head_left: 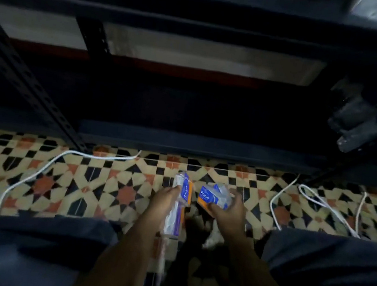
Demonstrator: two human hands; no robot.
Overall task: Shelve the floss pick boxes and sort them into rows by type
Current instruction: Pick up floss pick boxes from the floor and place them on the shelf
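Two floss pick packs: left hand (165, 198) fingers around one (178, 207), right hand (226, 211) fingers around other (211, 197).

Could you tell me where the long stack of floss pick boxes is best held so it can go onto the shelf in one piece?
Probably at mid-length, across its narrow sides. The stack of floss pick boxes is long and slim, and the left hand grips it near the far end, so the near end hangs unsupported. The right hand is busy with a single box; a hand from the right could steady the near end.
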